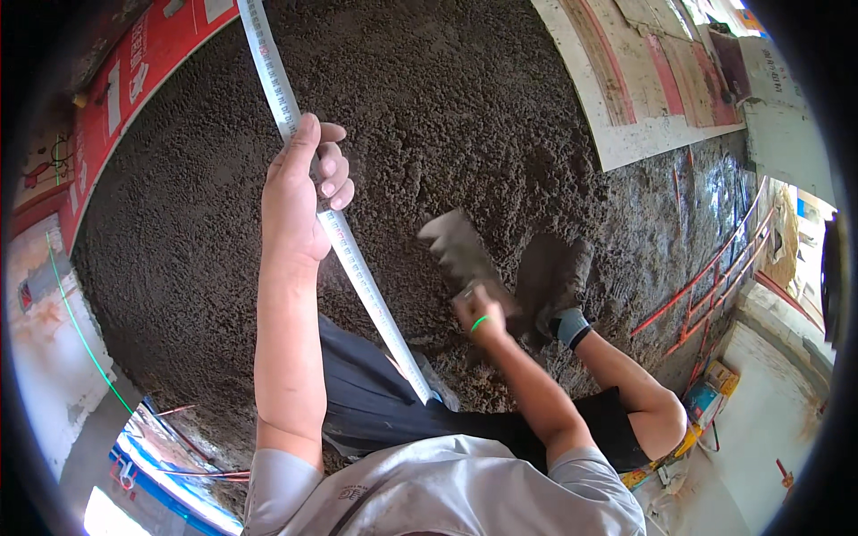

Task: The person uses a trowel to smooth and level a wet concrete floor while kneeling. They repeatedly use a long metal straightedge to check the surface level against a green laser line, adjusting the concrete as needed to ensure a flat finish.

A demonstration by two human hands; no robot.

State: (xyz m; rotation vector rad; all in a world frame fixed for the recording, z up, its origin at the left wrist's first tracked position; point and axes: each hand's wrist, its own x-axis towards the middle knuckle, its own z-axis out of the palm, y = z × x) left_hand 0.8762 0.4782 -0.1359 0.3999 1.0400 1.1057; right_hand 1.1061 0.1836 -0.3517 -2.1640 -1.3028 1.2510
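My left hand (308, 183) is closed around a long white measuring tape (362, 272) with printed graduations. The tape slants from the upper edge of the view, through my grip, down to beside my dark trouser leg (375, 384). Lower right of it, my right hand (483, 313) grips a trowel (460, 246) by its handle, somewhat blurred. Its grey metal blade, with an edge that looks jagged, is over the dark, rough wet mortar (420, 107). Beside the trowel, a mortar-covered shoe (554, 272) rests in the mortar. A bright green line crosses my right wrist.
Pale boards (657, 80) lie at the upper right, a red printed panel (125, 85) at the upper left. Orange-red pipes (706, 277) run along the wet surface on the right. A green line (76, 326) marks the left wall. Colourful bags (710, 402) lie at the lower right.
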